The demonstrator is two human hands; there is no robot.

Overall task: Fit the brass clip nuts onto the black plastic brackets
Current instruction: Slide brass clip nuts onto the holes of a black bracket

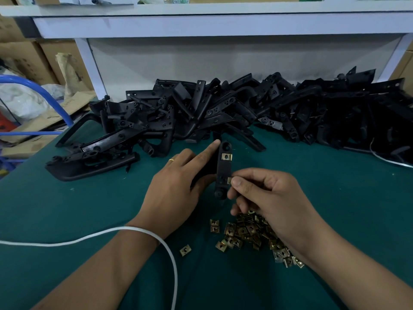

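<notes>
My left hand [176,193] holds a black plastic bracket [223,168] upright over the green table, index finger stretched along its upper left edge. One brass clip nut [226,156] sits on the bracket's upper part. My right hand [266,198] pinches a second brass clip nut [229,180] against the bracket's lower right edge. A heap of loose brass clip nuts [248,233] lies on the cloth under my right hand, partly hidden by the wrist.
A long pile of black brackets [223,108] runs across the back of the green table [67,209]. A white cable [89,237] crosses my left wrist. White shelving [201,25] stands behind; cardboard boxes [33,59] and blue tubing [44,90] lie at the left.
</notes>
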